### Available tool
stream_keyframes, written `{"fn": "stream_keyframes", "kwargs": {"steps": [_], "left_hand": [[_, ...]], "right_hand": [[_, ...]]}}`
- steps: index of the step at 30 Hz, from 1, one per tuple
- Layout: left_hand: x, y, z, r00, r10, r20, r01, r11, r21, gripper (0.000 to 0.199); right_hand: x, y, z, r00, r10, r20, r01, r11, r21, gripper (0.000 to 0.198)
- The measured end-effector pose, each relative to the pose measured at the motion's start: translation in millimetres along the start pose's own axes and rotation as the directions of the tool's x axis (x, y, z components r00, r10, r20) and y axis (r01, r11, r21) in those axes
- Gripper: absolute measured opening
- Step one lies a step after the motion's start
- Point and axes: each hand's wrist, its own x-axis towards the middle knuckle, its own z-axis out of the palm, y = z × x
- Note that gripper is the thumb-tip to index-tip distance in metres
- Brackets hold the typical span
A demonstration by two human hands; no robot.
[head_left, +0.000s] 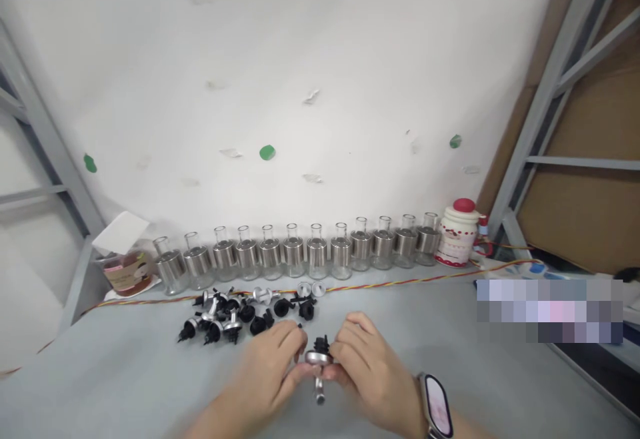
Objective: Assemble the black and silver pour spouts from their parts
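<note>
Low in the middle, both hands meet at a bottle pourer [319, 357], with its black ribbed stopper up and its silver spout pointing down towards me. My right hand [367, 365] pinches it from the right, thumb and fingers at the silver collar. From the other side, my left hand [273, 362] has curled fingers, with the thumb tip pressed at the collar; whatever lies under those fingers is hidden. Just beyond my left hand lies a loose pile of black stoppers and silver pourer parts [233, 322].
Glass bottles with metal sleeves [294, 252] stand in a row along the wall. A jar with a red lid [457, 235] ends the row at right, a plastic tub [127, 272] at left. A red-yellow wire [380, 284] crosses the table [125, 365]. Grey frame posts flank both sides.
</note>
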Motion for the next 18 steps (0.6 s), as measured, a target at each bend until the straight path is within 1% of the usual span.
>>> {"fn": "stream_keyframes", "kwargs": {"steps": [2,4,6,9,12,15,18], "left_hand": [[-1.7,1.6,-4.3,0.992,0.116,0.055,-0.121,0.988,0.092,0.026],[-3.1,3.9,-4.5,0.978,0.187,0.092,-0.201,0.965,0.171,0.022],[-4.2,5.5,-2.3,0.968,0.229,0.105,-0.248,0.934,0.256,0.016],[-5.6,6.3,2.4,0.963,0.252,0.093,-0.268,0.894,0.360,0.009],[-6.4,7.8,7.3,0.958,0.279,0.065,-0.281,0.871,0.402,0.008],[-6.7,10.3,12.4,0.951,0.310,-0.007,-0.284,0.882,0.377,0.014],[-7.6,11.0,17.7,0.944,0.318,-0.087,-0.278,0.910,0.306,0.019]], "right_hand": [[1.3,-0.7,-2.8,1.000,-0.019,-0.004,0.019,0.998,0.060,0.027],[2.1,-1.1,-3.5,0.999,-0.041,0.017,0.039,0.995,0.090,0.031],[2.3,0.0,-3.3,0.997,-0.064,0.042,0.060,0.994,0.088,0.035],[2.4,3.1,-3.2,0.992,-0.101,0.070,0.100,0.995,0.021,0.036],[2.2,3.6,-3.0,0.986,-0.152,0.067,0.157,0.985,-0.074,0.035],[0.6,-0.5,-0.1,0.985,-0.171,0.022,0.173,0.977,-0.122,0.032],[-3.1,-6.0,5.4,0.991,-0.134,-0.027,0.130,0.986,-0.109,0.032]]}}
